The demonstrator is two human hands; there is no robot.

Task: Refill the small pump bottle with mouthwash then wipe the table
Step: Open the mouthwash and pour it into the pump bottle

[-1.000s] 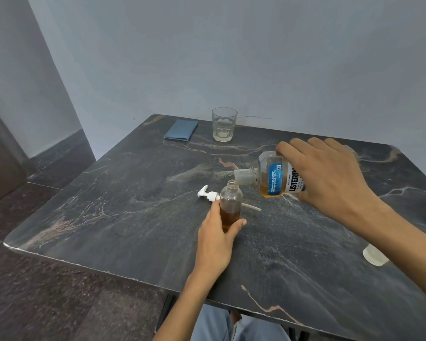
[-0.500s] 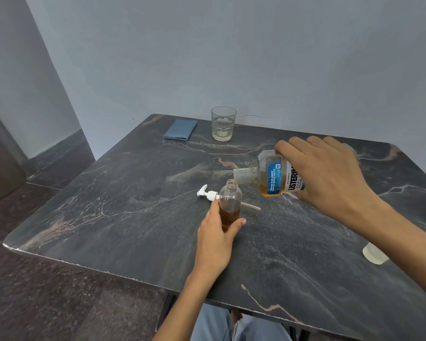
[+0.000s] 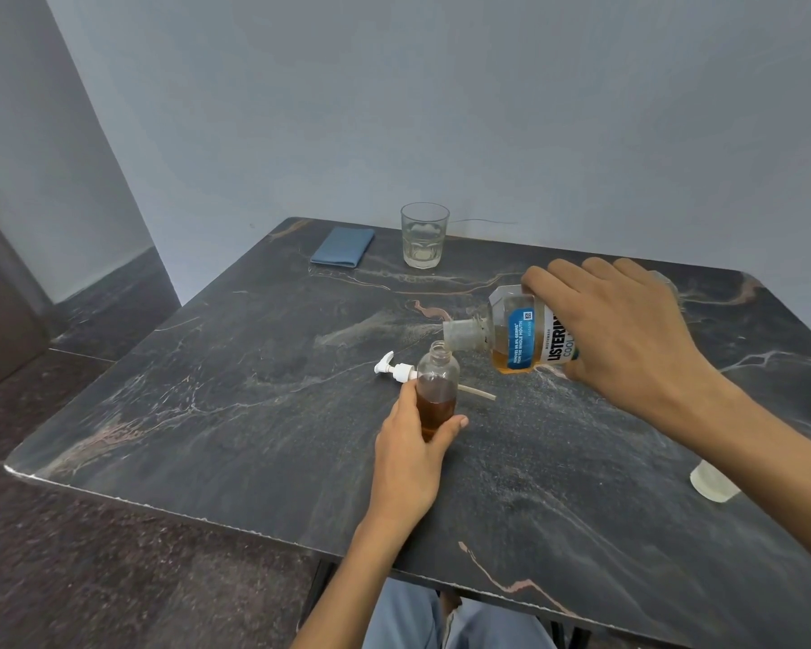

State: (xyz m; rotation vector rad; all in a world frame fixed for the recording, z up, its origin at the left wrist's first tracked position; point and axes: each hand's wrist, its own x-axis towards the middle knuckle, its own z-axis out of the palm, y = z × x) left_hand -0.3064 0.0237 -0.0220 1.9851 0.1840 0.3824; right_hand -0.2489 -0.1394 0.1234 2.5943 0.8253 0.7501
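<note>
Tipping LISTERINE bottle (image 3: 525, 337), right hand (image 3: 623, 330) grips.

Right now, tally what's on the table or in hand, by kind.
Bottles: 2, small bottle and mouthwash bottle
Pump heads: 1, pump
Glasses: 1, glass
Cloths: 1, blue cloth
Caps: 1, cap
Total: 6

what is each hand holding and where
Left hand grips the small pump bottle round its lower body; right hand holds the tilted mouthwash bottle round its body.
</note>
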